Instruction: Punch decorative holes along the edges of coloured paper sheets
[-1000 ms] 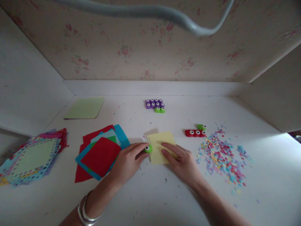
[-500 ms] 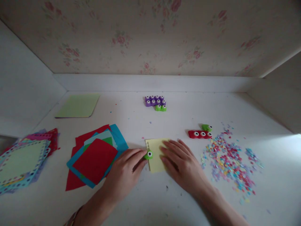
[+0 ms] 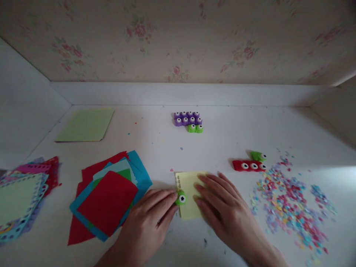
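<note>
A small green craft punch (image 3: 181, 198) with a white round button and dark star mark sits over the left edge of a yellow sheet of paper (image 3: 187, 185). My left hand (image 3: 151, 213) is closed, its fingertips pinching the punch from the left. Above the punch, a short row of small punched holes runs down that edge. Spread flat across the sheet's right side, my right hand (image 3: 222, 200) is open and presses the paper to the white table. Its palm and fingers cover part of the sheet.
Purple punches (image 3: 185, 121) and two green punches (image 3: 195, 128) stand at the back. Red punches (image 3: 249, 165) and another green punch (image 3: 258, 156) lie right, near scattered confetti (image 3: 292, 200). Coloured sheets (image 3: 108, 204), pale green paper (image 3: 85, 124) and hole-edged sheets (image 3: 23, 200) lie left.
The punch has slid a little down the sheet's left edge with my left hand, and the row of holes above it looks longer. The camera view has shifted.
</note>
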{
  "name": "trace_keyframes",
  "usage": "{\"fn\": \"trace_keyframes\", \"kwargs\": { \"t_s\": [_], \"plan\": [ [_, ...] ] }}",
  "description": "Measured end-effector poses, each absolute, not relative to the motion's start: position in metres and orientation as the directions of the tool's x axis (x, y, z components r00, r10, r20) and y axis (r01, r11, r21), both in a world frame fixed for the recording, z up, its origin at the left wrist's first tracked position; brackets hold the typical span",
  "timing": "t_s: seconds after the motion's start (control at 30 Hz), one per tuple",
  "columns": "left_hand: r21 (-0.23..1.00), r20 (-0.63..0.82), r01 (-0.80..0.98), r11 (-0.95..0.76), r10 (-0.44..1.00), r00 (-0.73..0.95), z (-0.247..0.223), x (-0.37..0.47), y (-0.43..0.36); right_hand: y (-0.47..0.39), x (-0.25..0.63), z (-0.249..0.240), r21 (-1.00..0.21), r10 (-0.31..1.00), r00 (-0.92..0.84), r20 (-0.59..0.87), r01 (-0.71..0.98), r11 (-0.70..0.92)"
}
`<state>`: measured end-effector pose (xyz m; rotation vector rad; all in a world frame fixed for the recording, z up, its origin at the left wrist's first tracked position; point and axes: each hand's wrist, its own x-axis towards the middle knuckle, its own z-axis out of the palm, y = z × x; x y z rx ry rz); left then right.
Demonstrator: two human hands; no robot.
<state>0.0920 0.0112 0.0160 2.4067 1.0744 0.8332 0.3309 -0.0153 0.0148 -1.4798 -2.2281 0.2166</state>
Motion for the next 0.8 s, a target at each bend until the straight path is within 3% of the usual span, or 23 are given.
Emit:
{"fn": "trace_keyframes", "kwargs": {
  "t_s": [0.8],
  "plan": [
    [0.565, 0.296, 0.57, -0.597, 0.791, 0.535, 0.0136, 0.0887, 0.0127, -0.0145, 0.3336, 0.0116, -0.377, 0.909, -0.328, 0.257, 0.832, 0.407]
  ]
}}
